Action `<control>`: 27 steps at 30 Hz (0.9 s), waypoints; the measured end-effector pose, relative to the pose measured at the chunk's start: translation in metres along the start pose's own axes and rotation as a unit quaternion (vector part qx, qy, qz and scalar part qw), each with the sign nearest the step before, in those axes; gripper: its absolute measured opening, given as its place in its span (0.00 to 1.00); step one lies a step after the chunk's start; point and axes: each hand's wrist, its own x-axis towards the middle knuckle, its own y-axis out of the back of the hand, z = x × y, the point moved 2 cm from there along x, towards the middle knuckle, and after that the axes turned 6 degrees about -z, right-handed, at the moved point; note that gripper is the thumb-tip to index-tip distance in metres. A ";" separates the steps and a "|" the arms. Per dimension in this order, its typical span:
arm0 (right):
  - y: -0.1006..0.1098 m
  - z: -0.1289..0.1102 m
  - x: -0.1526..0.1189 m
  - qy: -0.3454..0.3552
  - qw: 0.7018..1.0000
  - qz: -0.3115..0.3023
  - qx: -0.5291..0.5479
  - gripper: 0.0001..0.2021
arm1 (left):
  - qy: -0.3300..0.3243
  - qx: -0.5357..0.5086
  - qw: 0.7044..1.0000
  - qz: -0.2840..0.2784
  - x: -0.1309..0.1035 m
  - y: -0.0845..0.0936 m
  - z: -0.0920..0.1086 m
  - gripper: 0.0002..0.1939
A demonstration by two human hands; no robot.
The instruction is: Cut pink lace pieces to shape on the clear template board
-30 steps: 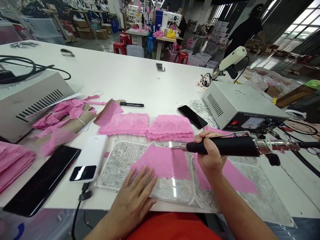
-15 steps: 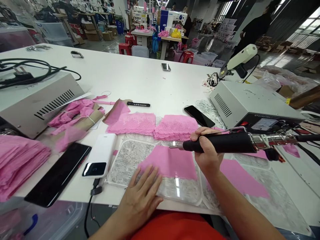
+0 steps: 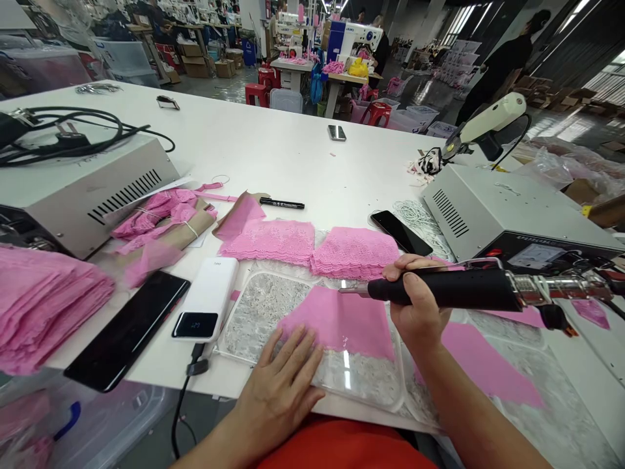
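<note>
My left hand (image 3: 286, 371) lies flat with fingers spread, its fingertips on the lower left edge of a pink fabric piece (image 3: 359, 322). That piece rests on a clear, round-cornered plastic plate (image 3: 263, 299). My right hand (image 3: 420, 303) is wrapped round a black handheld tool (image 3: 459, 290) with a metal tip, which points left over the fabric's top edge. Whether the tip touches the fabric I cannot tell. Two stacks of pink lace, a left one (image 3: 268, 241) and a right one (image 3: 356, 251), sit just behind the plate.
A white power bank (image 3: 209, 293) and a large black phone (image 3: 129, 329) lie at the left, near folded pink fabric (image 3: 46, 306). Grey machine boxes stand left (image 3: 92, 189) and right (image 3: 512, 208). Another pink piece (image 3: 488, 365) lies right. A person (image 3: 502, 65) stands in the background.
The whole view has shifted, so the table's things appear slightly farther right. Both hands keep nearly the same places on the work, with the tool still held in my right hand.
</note>
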 end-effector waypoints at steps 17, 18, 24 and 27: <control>-0.012 -0.005 -0.002 -0.007 1.000 -0.010 0.025 0.04 | 0.000 0.003 1.000 -0.005 -0.005 0.007 0.001 0.19; -0.016 -0.005 -0.003 -0.013 0.999 -0.011 0.029 0.04 | 0.002 0.004 1.000 -0.006 -0.007 0.007 0.001 0.19; -0.040 -0.002 -0.010 -0.045 0.997 -0.050 0.048 0.04 | 0.018 0.009 1.000 -0.013 -0.014 0.007 -0.001 0.19; -0.045 0.001 -0.013 -0.047 0.996 -0.058 0.049 0.04 | 0.023 0.010 1.000 -0.017 -0.017 0.007 -0.002 0.20</control>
